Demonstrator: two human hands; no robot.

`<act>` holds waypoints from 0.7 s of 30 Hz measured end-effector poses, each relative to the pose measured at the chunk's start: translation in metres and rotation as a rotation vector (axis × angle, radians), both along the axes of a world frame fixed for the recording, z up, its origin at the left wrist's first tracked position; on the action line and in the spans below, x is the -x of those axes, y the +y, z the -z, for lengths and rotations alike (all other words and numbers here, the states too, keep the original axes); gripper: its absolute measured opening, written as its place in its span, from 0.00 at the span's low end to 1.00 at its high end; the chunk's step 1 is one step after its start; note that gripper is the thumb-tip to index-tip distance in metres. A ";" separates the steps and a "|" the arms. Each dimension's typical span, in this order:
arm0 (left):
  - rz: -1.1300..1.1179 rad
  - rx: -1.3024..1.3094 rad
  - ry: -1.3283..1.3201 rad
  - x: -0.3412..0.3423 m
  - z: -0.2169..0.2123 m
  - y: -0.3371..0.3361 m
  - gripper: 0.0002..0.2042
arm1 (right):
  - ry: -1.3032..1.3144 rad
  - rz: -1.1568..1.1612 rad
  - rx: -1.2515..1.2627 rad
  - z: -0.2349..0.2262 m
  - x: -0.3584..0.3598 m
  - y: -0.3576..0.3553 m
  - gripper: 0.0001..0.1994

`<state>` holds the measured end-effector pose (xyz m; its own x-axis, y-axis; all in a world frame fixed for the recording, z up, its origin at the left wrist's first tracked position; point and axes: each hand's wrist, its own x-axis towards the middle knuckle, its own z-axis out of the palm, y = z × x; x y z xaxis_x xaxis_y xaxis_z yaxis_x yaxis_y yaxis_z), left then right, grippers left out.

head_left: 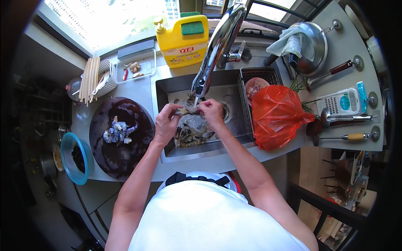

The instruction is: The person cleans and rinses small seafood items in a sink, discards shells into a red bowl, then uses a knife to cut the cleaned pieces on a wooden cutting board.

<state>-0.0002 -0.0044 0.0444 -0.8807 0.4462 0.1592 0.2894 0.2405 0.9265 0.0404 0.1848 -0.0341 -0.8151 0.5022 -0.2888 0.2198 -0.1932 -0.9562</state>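
together, two hands, left (166, 123) and right (212, 112), each grip pinching one shrimp (187, 110) under one faucet (215, 50).

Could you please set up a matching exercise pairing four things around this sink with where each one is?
Things:
1. peeled shrimp
2. red bag
3. yellow bottle
4. blue bowl

Places:
A. behind the sink, by the window
B. on the round dark board
C. at the counter's left edge, beside the board
D. on the sink's right rim

Pairs: 1-B, 2-D, 3-A, 4-C
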 end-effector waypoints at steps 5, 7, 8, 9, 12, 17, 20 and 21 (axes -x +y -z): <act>-0.087 -0.265 -0.401 0.009 0.002 -0.006 0.10 | -0.028 -0.088 -0.420 0.006 -0.008 0.014 0.06; -0.102 -0.385 -0.510 0.013 0.006 -0.010 0.11 | -0.061 -0.416 -0.533 -0.004 -0.015 0.014 0.07; -0.115 -0.409 -0.565 0.013 0.007 -0.010 0.11 | 0.008 -0.404 -0.587 -0.004 -0.017 0.012 0.07; -0.128 -0.434 -0.621 0.014 0.007 -0.011 0.11 | 0.075 -0.391 -0.640 -0.010 -0.017 0.008 0.07; -0.164 -0.463 -0.742 0.016 0.003 -0.010 0.11 | 0.150 -0.281 -0.623 -0.040 -0.013 -0.004 0.09; -0.142 -0.554 -0.980 0.018 0.009 -0.008 0.10 | 0.229 -0.274 -0.439 -0.066 -0.008 -0.024 0.15; -0.140 -0.545 -1.006 0.014 0.005 -0.003 0.09 | 0.156 -0.323 -0.346 -0.070 -0.011 -0.025 0.15; -0.127 -0.533 -0.988 0.012 0.005 0.000 0.09 | 0.153 -0.329 -0.327 -0.070 -0.012 -0.025 0.15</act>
<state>-0.0122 -0.0048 0.0392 -0.7602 0.4277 -0.4890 -0.6255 -0.2787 0.7287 0.0529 0.1594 0.0358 -0.9666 0.2553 -0.0238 0.0713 0.1785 -0.9813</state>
